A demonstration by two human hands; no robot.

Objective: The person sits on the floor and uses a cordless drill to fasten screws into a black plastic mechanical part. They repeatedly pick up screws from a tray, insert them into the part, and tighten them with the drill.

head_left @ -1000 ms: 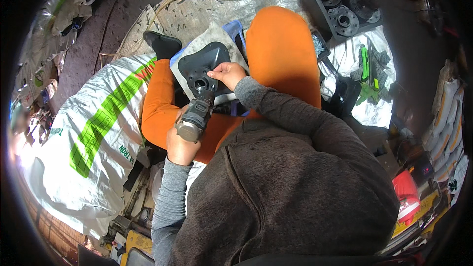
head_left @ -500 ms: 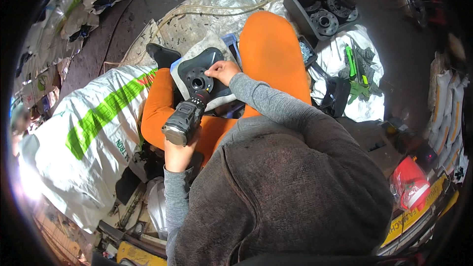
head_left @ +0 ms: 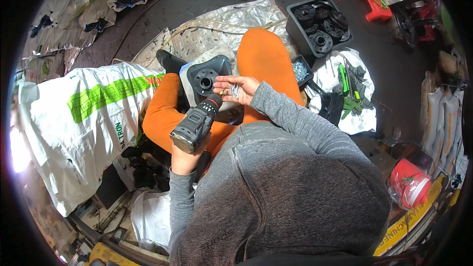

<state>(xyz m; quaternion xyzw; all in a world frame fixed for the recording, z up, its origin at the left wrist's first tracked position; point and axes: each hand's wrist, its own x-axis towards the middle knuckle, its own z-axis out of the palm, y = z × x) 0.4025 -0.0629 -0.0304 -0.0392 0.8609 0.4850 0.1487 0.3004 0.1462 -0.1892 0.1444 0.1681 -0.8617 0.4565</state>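
Observation:
My left hand (head_left: 186, 160) grips a black cordless drill (head_left: 193, 127) by its handle, the red-ringed chuck pointing up and to the right. My right hand (head_left: 248, 90) lies palm up with fingers stretched out, holding several small silver screws (head_left: 235, 91). The drill's tip is close beside those fingers. Just left of them, a round black flange (head_left: 201, 75) with a central hole and smaller holes around it sits on a dark grey moulded plastic piece (head_left: 223, 65). That piece rests on a pale pad between my orange-clad legs.
A grey crate (head_left: 294, 33) of black flanges stands beyond my right knee, with a small box of screws (head_left: 300, 71) nearer. Green-handled cutters (head_left: 344, 80) and gloves lie on a white sack (head_left: 362, 113). A large white sack (head_left: 59, 133) fills the left side; a red stool (head_left: 373, 6) stands far right.
My right hand has drawn back from the flange and turned palm up, showing the screws. The drill has swung right, its tip off the flange. The view has tilted upward.

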